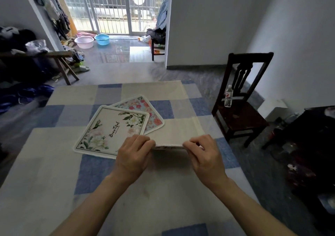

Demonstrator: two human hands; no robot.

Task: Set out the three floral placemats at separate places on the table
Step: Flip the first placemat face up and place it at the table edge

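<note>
Pinching the near edge of one placemat (169, 145), the left hand (134, 154) and right hand (204, 154) hold it lifted at frame centre, just right of the other two. Those lie overlapped centre-left on the checked table (54, 163), the white lettered placemat (108, 130) partly covering the blue flowered placemat (145, 109). By my reckoning none has its own place yet, and all three need spreading apart.
</note>
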